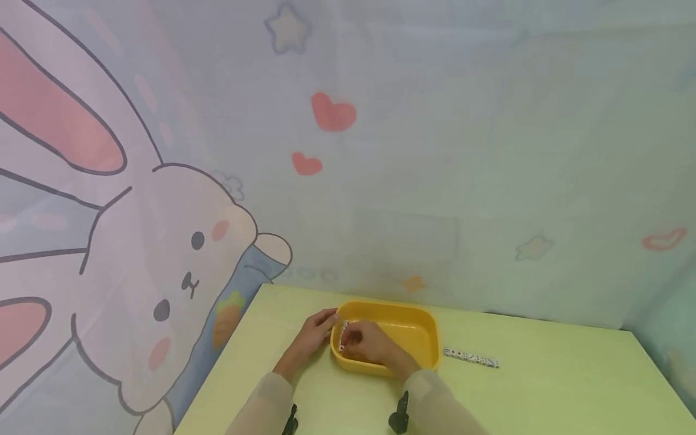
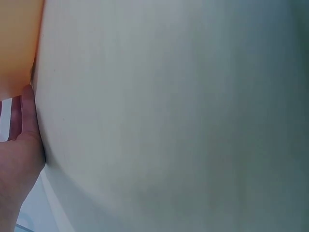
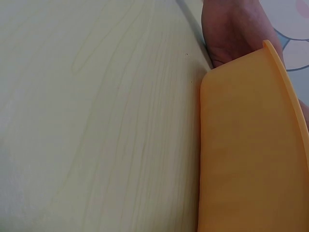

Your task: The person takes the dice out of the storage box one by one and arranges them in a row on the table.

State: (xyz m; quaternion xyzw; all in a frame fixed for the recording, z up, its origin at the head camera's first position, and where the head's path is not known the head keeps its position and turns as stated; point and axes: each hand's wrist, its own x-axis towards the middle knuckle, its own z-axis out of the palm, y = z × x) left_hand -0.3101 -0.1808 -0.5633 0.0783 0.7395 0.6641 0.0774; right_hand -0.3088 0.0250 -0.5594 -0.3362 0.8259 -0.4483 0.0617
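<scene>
A yellow plastic tray [image 1: 383,307] stands on the table. Along its left inner end runs a short row of small white dice [image 1: 341,348]. My right hand [image 1: 370,342] reaches inside with curled fingers, pinching at a die in that row; the fingertips partly hide it. At the tray's left end is my left hand [image 1: 314,332], its fingers extended against the outer wall and rim. The left wrist view shows these fingers [image 2: 29,111] nearly straight beside the orange-looking wall. To the right of the tray lies another row of white dice [image 1: 472,357] with dark and red marks.
The pale yellow-green table [image 1: 549,374] extends right of the tray. Behind it hangs a printed cloth backdrop [image 1: 462,151] with a large cartoon rabbit [image 1: 179,260] on the left. Dark straps [image 1: 399,414] sit on the sleeves near the wrists.
</scene>
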